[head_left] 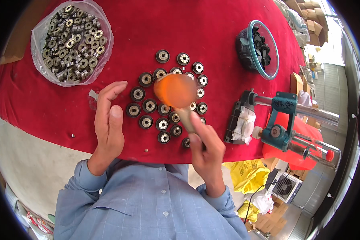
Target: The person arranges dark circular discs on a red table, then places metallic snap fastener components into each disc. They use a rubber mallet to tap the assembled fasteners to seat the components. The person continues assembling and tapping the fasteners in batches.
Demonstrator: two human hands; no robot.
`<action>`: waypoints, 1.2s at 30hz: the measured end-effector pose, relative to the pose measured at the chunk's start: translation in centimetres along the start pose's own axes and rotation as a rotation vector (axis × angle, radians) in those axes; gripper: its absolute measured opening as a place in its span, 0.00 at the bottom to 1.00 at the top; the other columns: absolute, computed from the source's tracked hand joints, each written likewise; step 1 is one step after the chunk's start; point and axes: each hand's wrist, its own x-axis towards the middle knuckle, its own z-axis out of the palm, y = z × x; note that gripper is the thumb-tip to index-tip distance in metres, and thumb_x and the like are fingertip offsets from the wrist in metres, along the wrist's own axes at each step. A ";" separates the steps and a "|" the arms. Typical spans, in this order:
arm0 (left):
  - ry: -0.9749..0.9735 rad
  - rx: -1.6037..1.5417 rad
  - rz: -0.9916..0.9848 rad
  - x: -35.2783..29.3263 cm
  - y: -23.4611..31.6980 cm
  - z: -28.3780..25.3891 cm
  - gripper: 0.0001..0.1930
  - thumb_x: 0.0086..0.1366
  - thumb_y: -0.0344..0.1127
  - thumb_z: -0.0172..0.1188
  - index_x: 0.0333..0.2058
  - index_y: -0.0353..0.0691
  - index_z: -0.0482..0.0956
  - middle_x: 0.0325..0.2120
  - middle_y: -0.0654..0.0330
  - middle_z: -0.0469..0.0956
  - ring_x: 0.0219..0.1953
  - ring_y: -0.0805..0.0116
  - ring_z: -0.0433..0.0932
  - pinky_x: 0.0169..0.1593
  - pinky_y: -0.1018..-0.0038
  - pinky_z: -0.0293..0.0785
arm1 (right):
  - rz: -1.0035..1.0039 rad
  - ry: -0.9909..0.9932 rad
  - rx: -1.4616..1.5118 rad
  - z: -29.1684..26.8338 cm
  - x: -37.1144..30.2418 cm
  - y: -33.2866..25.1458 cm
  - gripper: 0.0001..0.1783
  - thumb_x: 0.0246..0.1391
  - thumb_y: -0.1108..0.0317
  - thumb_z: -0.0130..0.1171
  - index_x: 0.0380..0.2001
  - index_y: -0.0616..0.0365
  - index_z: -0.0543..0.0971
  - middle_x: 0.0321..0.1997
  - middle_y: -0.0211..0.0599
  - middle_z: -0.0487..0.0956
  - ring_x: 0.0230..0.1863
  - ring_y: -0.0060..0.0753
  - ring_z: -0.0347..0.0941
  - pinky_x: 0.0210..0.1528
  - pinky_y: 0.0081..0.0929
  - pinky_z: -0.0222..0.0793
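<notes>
My right hand (207, 154) is closed around the pale handle of a mallet (175, 91). The mallet's round orange head, partly blurred, is over the middle of a group of black-rimmed wheels with metal bearings in their centres (149, 105), hiding some of them. Whether the head touches any wheel I cannot tell. To the left of the group, my left hand (109, 122) is open, its fingers stretched out and thumb raised, holding nothing. Nearest to it is a wheel (133, 109) at the group's left side.
A clear plastic bag of loose metal bearings (74, 46) stands at the far left of the red-covered table (140, 20). At the right are a clear tub of black round parts (264, 50) and a green hand press (282, 122). Boxes and yellow bags (248, 176) lie beyond.
</notes>
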 end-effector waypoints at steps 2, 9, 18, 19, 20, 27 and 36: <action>0.000 0.005 0.003 -0.1 0.0 -0.1 0.27 0.85 0.46 0.39 0.64 0.29 0.73 0.65 0.48 0.75 0.66 0.58 0.73 0.70 0.63 0.65 | 0.033 0.032 0.062 0.5 0.1 0.7 0.30 0.62 0.83 0.63 0.67 0.58 0.79 0.37 0.40 0.81 0.33 0.31 0.76 0.38 0.28 0.74; 0.016 -0.029 -0.018 -0.3 -0.2 -0.1 0.22 0.82 0.39 0.49 0.63 0.29 0.73 0.63 0.47 0.75 0.67 0.55 0.72 0.72 0.61 0.64 | 0.030 0.075 0.204 -3.3 -2.6 -2.1 0.29 0.59 0.87 0.59 0.65 0.69 0.78 0.51 0.58 0.86 0.42 0.42 0.83 0.44 0.32 0.79; -0.029 0.043 0.064 -0.4 -0.1 0.4 0.29 0.66 0.33 0.66 0.64 0.30 0.72 0.64 0.46 0.73 0.68 0.53 0.71 0.73 0.59 0.64 | 0.146 0.041 0.102 -2.1 -4.7 -0.8 0.29 0.61 0.85 0.61 0.66 0.66 0.78 0.46 0.50 0.86 0.38 0.38 0.81 0.40 0.31 0.77; -0.024 0.041 0.060 -0.5 -0.3 0.3 0.29 0.66 0.32 0.66 0.64 0.30 0.72 0.64 0.46 0.73 0.68 0.53 0.71 0.73 0.59 0.64 | 0.082 0.080 0.105 -2.5 -4.7 -0.8 0.29 0.61 0.85 0.62 0.66 0.66 0.78 0.46 0.50 0.86 0.39 0.38 0.82 0.40 0.31 0.77; -0.014 0.035 0.054 -0.5 -0.4 0.4 0.29 0.65 0.31 0.67 0.64 0.30 0.72 0.64 0.47 0.73 0.68 0.53 0.71 0.73 0.59 0.64 | 0.077 0.066 0.146 -3.2 -5.1 -1.0 0.28 0.61 0.85 0.62 0.66 0.67 0.78 0.46 0.49 0.86 0.39 0.37 0.82 0.40 0.31 0.77; -0.035 0.052 0.049 0.0 0.1 0.6 0.28 0.66 0.28 0.65 0.64 0.30 0.72 0.64 0.47 0.73 0.68 0.54 0.71 0.73 0.60 0.64 | 0.169 -0.083 0.070 -2.4 -7.0 -0.7 0.30 0.58 0.85 0.62 0.65 0.64 0.79 0.47 0.48 0.85 0.37 0.39 0.81 0.40 0.31 0.77; -0.030 0.092 0.053 -0.1 0.0 0.8 0.25 0.69 0.26 0.62 0.63 0.30 0.72 0.63 0.47 0.73 0.67 0.55 0.72 0.72 0.60 0.65 | 0.088 -0.116 0.162 -5.0 -8.8 -1.5 0.24 0.56 0.83 0.65 0.58 0.63 0.83 0.44 0.50 0.86 0.36 0.43 0.83 0.38 0.33 0.78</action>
